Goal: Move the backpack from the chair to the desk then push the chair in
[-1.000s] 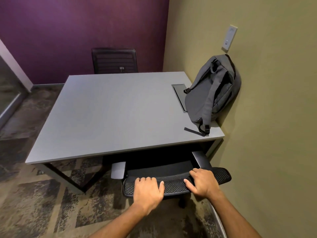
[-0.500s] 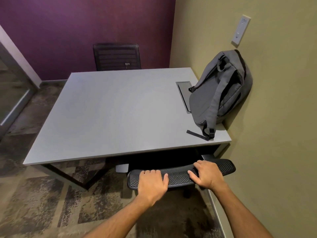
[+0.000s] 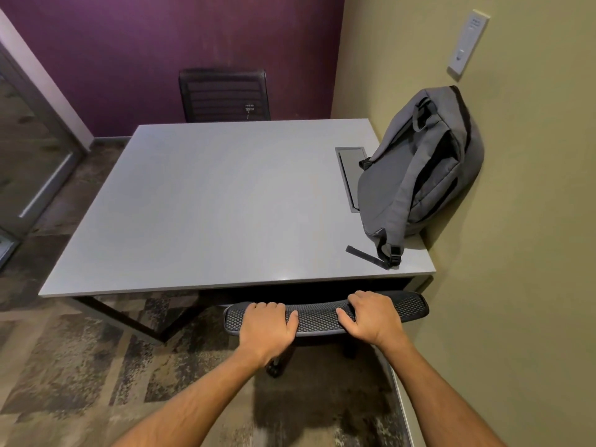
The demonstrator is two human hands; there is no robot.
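Note:
A grey backpack (image 3: pixel 416 179) stands on the right side of the grey desk (image 3: pixel 206 214), leaning against the olive wall, one strap end lying loose on the desktop. The black mesh chair (image 3: pixel 317 314) sits close under the desk's near edge; only the top of its backrest and part of its base show. My left hand (image 3: pixel 267 327) grips the backrest's top on the left. My right hand (image 3: pixel 372 316) grips the same rim further right. The seat is hidden beneath the desk.
A second black chair (image 3: pixel 224 95) stands at the desk's far side against the purple wall. A cable hatch (image 3: pixel 350 172) is set in the desktop beside the backpack. The olive wall (image 3: pixel 516 285) runs close on the right. A glass door (image 3: pixel 29 150) is at left. Patterned carpet covers the floor.
The chair has rolled forward under the desk with both hands on its backrest. Its armrests and seat, visible a second ago, are now hidden.

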